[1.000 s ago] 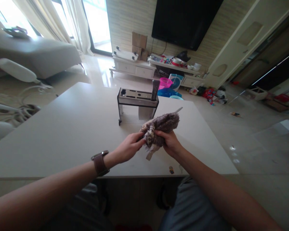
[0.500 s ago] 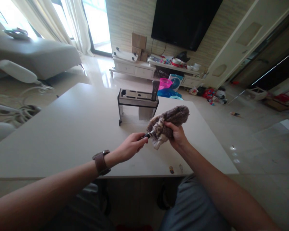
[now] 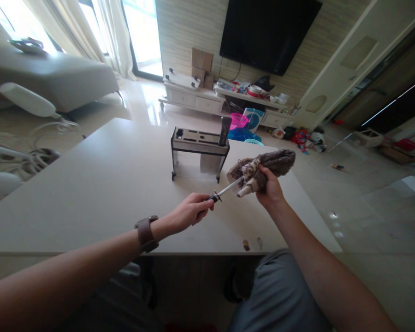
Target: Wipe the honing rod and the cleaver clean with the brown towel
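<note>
My left hand (image 3: 195, 208) is closed around the black handle of a sharpening steel (image 3: 231, 186), whose thin rod points up and to the right. The far end of the rod goes into a brown, fluffy cloth (image 3: 275, 162) and is hidden there. My right hand (image 3: 270, 186) grips that bunched cloth, thumb on top. Behind the hands a knife block (image 3: 200, 148) stands upright on the white table (image 3: 100, 193). One knife (image 3: 224, 131) sits in its right end, with the dark handle up and the broad blade below.
Two small stickers, one a yellow figure (image 3: 246, 245), are near the table's front edge. Beyond the table are a pink basket (image 3: 238, 121), a low white cabinet (image 3: 207, 105) and a wall-mounted television (image 3: 269, 34). White chairs (image 3: 27, 100) stand at the left.
My right hand has moved right with the cloth, sliding it along the steel, so more of the rod shows. My left hand has stayed nearly in place.
</note>
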Tool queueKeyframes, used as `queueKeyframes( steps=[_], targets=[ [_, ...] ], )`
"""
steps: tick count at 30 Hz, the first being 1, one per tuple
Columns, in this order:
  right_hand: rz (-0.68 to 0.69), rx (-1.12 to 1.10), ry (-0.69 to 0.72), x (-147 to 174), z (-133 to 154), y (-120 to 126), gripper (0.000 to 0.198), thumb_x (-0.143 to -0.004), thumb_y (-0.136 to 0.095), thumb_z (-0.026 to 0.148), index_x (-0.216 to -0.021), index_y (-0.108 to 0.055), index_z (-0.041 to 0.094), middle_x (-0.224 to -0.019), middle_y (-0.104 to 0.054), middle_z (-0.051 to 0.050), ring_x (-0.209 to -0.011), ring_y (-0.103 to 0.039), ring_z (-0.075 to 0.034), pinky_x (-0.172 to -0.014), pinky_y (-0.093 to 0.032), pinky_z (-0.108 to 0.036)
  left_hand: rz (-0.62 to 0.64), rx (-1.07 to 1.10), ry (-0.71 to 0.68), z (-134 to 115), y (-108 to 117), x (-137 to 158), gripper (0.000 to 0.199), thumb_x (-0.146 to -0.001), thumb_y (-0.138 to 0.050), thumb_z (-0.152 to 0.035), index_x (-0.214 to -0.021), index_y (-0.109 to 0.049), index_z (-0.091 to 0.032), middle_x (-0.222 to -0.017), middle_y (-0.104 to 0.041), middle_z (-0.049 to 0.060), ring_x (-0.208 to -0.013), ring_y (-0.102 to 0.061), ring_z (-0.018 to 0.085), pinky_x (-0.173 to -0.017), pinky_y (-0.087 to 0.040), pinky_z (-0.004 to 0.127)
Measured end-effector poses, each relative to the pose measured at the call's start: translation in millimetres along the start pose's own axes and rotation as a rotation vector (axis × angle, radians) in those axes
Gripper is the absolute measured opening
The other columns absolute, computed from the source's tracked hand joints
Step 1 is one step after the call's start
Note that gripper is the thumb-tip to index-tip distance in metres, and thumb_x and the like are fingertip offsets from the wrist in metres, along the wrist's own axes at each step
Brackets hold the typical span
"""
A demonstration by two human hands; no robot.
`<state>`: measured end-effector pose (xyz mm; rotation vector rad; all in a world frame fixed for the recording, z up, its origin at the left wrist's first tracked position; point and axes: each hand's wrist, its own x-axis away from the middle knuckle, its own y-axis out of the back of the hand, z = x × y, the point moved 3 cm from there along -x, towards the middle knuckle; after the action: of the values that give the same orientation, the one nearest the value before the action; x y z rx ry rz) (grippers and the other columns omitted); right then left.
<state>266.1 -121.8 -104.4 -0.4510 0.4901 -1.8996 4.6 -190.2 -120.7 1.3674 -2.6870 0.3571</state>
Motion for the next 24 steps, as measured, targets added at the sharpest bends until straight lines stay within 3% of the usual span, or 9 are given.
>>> queueKeyframes(
  steps=[9,18,24],
  targets=[
    [0.114,0.054,-0.186,22,-16,-15,0.022,-0.074,-0.082,0.020,-0.095,-0.078,0.018,-0.092,-0.083,-0.001,-0.080,-0.077,-0.017,-0.078,-0.066,-0.028,-0.061,0.032,-0.052,-2,3,-1,0.037,-0.087,-0.065,-0.053,-0.082,-0.058,-0.017,-0.047,-0.039,-0.009,-0.037,-0.032,0.006,-0.037,-0.022,0.020],
    [0.284,0.140,-0.307,79,-53,-45,0.035,-0.060,-0.091,0.028,-0.091,-0.079,0.020,-0.096,-0.083,-0.002,-0.089,-0.077,-0.023,-0.090,-0.063,-0.036,-0.098,0.028,-0.072,-2,3,-3,0.036,-0.081,-0.068,-0.051,-0.075,-0.053,-0.019,-0.048,-0.040,-0.009,-0.037,-0.031,0.006,-0.036,-0.021,0.021],
    [0.232,0.193,-0.248,78,-56,-42,0.039,-0.053,-0.093,0.025,-0.089,-0.079,0.020,-0.094,-0.083,-0.002,-0.088,-0.076,-0.024,-0.094,-0.061,-0.041,-0.060,-0.014,-0.069,2,1,-4,0.032,-0.084,-0.065,-0.048,-0.078,-0.054,-0.019,-0.048,-0.039,-0.010,-0.038,-0.030,0.007,-0.037,-0.021,0.021]
  ],
)
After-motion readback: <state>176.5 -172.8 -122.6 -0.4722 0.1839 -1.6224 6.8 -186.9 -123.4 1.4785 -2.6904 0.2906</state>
